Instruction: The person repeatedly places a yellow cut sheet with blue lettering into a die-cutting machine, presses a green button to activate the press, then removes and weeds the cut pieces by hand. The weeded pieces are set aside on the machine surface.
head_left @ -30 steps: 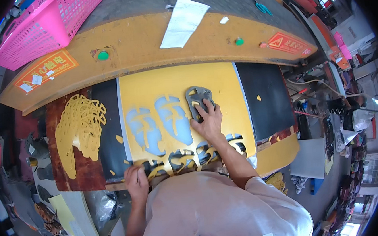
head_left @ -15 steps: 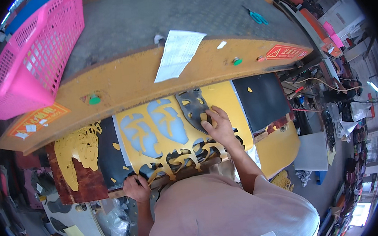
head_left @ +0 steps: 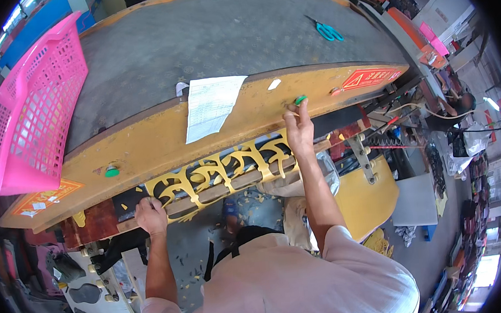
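Note:
A yellow sheet (head_left: 227, 179) cut through with curved openings hangs over the front board (head_left: 209, 193) beneath a yellow-painted machine beam (head_left: 161, 143). At the sheet's left corner, my left hand (head_left: 151, 216) is closed with its fingers curled over the edge. My right hand (head_left: 300, 135) is raised against the beam's front, with a fingertip at a round green button (head_left: 300, 100) and the other fingers bent in. The dark cutting die seen earlier is out of sight, and the beam covers most of the work surface.
A pink plastic basket (head_left: 35, 109) stands at the left on the beam's dark top. Teal-handled scissors (head_left: 329, 31) lie there at the right. White paper (head_left: 214, 106) hangs down the beam. A second green button (head_left: 111, 171) is at left. Yellow scraps litter the floor (head_left: 255, 212).
My right hand has left the dark die and risen to the green button. My left hand has moved slightly left and up. The beam now covers the die and most of the sheet.

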{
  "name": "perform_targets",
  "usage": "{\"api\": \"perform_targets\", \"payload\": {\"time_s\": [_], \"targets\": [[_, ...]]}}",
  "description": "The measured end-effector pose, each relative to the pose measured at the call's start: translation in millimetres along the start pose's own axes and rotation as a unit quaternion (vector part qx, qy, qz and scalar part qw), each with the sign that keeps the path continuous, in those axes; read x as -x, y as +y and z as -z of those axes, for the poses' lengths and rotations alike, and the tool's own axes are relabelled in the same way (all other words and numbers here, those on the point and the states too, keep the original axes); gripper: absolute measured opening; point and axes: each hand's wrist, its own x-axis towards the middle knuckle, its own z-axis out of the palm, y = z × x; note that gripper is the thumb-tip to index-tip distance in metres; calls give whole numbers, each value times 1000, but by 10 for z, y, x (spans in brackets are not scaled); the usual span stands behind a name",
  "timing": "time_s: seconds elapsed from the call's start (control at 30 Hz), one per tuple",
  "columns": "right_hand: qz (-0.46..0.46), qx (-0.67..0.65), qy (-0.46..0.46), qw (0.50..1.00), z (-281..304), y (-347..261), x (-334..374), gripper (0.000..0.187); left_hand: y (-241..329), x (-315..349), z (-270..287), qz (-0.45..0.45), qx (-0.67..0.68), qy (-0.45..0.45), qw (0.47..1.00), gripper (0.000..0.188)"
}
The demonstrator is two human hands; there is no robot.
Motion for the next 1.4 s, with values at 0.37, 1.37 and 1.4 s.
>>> {"api": "perform_targets", "payload": {"time_s": [0.37,1.37,1.4], "targets": [[227,299,-122,919,16,970,735,18,46,-109,51,-24,-9,-4,1000,13],[132,399,-288,861,-449,86,1710,77,2298,1001,331,-177,444,-251,842,15],[142,400,-284,860,-381,109,1812,75,2310,1122,288,-195,435,-239,846,17]]}}
